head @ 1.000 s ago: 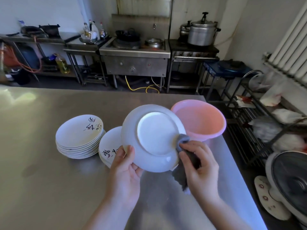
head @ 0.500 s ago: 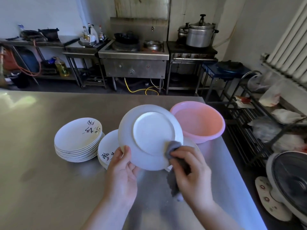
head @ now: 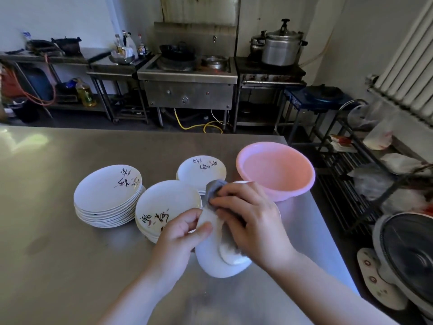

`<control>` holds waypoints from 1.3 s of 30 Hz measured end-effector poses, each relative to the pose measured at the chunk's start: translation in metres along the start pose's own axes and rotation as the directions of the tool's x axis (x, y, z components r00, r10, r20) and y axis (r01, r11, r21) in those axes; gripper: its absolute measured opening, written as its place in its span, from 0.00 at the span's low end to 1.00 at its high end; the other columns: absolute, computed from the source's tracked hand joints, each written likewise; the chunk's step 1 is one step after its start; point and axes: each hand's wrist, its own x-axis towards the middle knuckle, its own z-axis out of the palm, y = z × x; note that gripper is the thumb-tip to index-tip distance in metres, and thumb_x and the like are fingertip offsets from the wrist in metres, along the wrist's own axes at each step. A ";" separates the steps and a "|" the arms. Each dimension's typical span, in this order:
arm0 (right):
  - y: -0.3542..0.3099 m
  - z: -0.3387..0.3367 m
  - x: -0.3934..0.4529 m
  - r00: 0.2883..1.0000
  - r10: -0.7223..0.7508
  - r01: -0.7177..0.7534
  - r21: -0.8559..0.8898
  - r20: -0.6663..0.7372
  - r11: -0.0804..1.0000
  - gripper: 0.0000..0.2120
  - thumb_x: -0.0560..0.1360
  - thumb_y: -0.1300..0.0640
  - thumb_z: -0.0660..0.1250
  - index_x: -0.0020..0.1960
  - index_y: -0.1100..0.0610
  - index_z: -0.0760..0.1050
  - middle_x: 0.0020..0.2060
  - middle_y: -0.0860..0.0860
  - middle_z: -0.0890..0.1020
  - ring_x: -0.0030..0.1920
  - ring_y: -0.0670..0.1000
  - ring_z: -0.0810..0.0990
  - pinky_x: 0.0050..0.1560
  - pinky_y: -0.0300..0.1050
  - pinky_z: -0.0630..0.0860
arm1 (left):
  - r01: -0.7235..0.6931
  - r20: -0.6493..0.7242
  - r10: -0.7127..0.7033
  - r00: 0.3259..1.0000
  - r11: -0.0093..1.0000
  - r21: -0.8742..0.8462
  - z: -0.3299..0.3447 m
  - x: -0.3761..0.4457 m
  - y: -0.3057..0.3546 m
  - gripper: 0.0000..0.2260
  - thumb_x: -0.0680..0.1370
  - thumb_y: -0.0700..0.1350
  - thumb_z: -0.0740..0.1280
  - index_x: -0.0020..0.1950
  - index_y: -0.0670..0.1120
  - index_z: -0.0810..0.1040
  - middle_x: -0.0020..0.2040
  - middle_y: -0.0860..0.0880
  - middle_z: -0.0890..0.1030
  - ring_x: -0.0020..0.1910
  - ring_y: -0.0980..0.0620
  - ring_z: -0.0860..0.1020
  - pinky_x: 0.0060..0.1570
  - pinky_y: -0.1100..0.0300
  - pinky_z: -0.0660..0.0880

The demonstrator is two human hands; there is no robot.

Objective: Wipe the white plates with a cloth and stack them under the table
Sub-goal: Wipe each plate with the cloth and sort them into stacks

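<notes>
My left hand (head: 180, 235) grips the rim of a white plate (head: 218, 261), held upside down and tilted low over the steel table (head: 46, 266). My right hand (head: 248, 221) presses a grey cloth (head: 215, 188) against the plate's underside and covers most of it. Three stacks of white plates with painted script stand on the table: a tall stack (head: 107, 195) at the left, a stack (head: 164, 205) just behind my left hand, and a small stack (head: 201, 172) further back.
A pink plastic basin (head: 276, 170) sits near the table's right edge. To the right stand a wire rack with bags (head: 365, 174) and a fan (head: 407, 259) on the floor. Stoves and pots line the far wall.
The plate has dropped from upright facing me to low and tilted. My right hand with the cloth moved over its back. The small rear stack has come into sight.
</notes>
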 end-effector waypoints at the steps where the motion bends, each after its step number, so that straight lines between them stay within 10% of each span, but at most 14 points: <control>1: 0.003 -0.001 0.000 1.000 0.017 -0.017 -0.002 0.006 1.000 0.07 0.73 0.63 0.70 0.50 0.57 0.83 0.49 0.48 0.81 0.48 0.51 0.75 0.52 0.40 0.72 | -0.016 0.016 0.016 1.000 0.999 0.038 -0.003 0.001 0.001 0.12 0.71 0.48 0.69 0.48 0.41 0.81 0.44 0.41 0.83 0.43 0.52 0.78 0.44 0.62 0.74; 6: 0.032 -0.023 0.004 0.932 0.348 -0.359 0.134 0.097 0.924 0.09 0.72 0.57 0.69 0.52 0.53 0.82 0.51 0.44 0.81 0.54 0.46 0.78 0.55 0.39 0.72 | -0.110 0.054 0.098 0.994 0.929 0.353 -0.026 0.005 0.007 0.21 0.70 0.60 0.66 0.42 0.41 0.77 0.36 0.41 0.75 0.37 0.52 0.70 0.40 0.55 0.61; 11: 0.027 -0.035 -0.008 0.906 0.304 -0.379 0.240 0.295 0.894 0.11 0.69 0.59 0.74 0.51 0.52 0.81 0.49 0.41 0.80 0.53 0.40 0.77 0.52 0.27 0.69 | -0.165 0.127 0.108 0.986 0.747 0.644 -0.039 0.011 0.020 0.16 0.70 0.63 0.60 0.44 0.52 0.77 0.33 0.48 0.75 0.34 0.50 0.70 0.36 0.56 0.65; 18: 0.031 -0.037 -0.025 0.891 0.290 -0.353 0.129 0.350 0.927 0.03 0.70 0.58 0.70 0.41 0.54 0.76 0.42 0.44 0.77 0.45 0.48 0.74 0.47 0.44 0.71 | -0.250 0.243 0.079 0.967 0.489 0.836 -0.020 0.010 0.031 0.06 0.74 0.56 0.59 0.40 0.67 0.72 0.32 0.63 0.74 0.35 0.62 0.72 0.32 0.65 0.60; 22: 0.037 -0.045 -0.024 0.969 0.175 -0.187 0.054 0.174 0.981 0.02 0.74 0.54 0.67 0.45 0.51 0.77 0.42 0.40 0.76 0.46 0.47 0.74 0.47 0.37 0.71 | -0.074 -0.130 0.170 0.977 0.839 0.539 -0.005 0.008 0.017 0.13 0.72 0.59 0.70 0.56 0.60 0.77 0.55 0.66 0.78 0.58 0.66 0.74 0.54 0.66 0.69; 24: 0.040 -0.050 -0.025 0.985 0.133 -0.131 -0.017 0.106 0.991 0.04 0.75 0.55 0.65 0.46 0.55 0.78 0.43 0.43 0.77 0.46 0.48 0.73 0.49 0.35 0.69 | 0.161 -0.312 -0.101 0.945 0.972 0.171 0.005 0.002 0.014 0.25 0.66 0.61 0.75 0.61 0.61 0.74 0.60 0.63 0.77 0.59 0.63 0.76 0.56 0.60 0.73; 28: 0.046 -0.050 -0.038 0.988 0.125 -0.120 -0.054 0.091 0.991 0.02 0.75 0.60 0.69 0.46 0.57 0.79 0.43 0.43 0.76 0.45 0.48 0.73 0.49 0.33 0.69 | 0.389 -0.139 -0.494 0.858 0.803 -0.452 0.014 0.003 0.007 0.23 0.68 0.54 0.71 0.62 0.51 0.75 0.55 0.38 0.83 0.50 0.39 0.84 0.45 0.45 0.82; 36: 0.048 -0.047 -0.059 0.957 0.242 -0.256 0.073 0.161 0.964 0.04 0.73 0.57 0.71 0.47 0.51 0.78 0.45 0.40 0.78 0.48 0.44 0.77 0.49 0.33 0.72 | 0.332 -0.205 -0.490 0.847 0.789 -0.517 0.020 0.022 -0.001 0.11 0.78 0.36 0.64 0.60 0.39 0.75 0.46 0.35 0.83 0.39 0.41 0.85 0.34 0.55 0.82; 39: 0.041 -0.063 -0.044 0.782 0.605 -0.611 0.373 0.147 0.699 0.09 0.68 0.67 0.76 0.44 0.56 0.80 0.42 0.48 0.84 0.36 0.48 0.83 0.34 0.34 0.76 | 0.246 -0.218 -0.401 0.890 0.825 -0.510 0.017 0.030 -0.001 0.11 0.78 0.34 0.63 0.59 0.44 0.77 0.49 0.41 0.83 0.42 0.45 0.84 0.37 0.55 0.82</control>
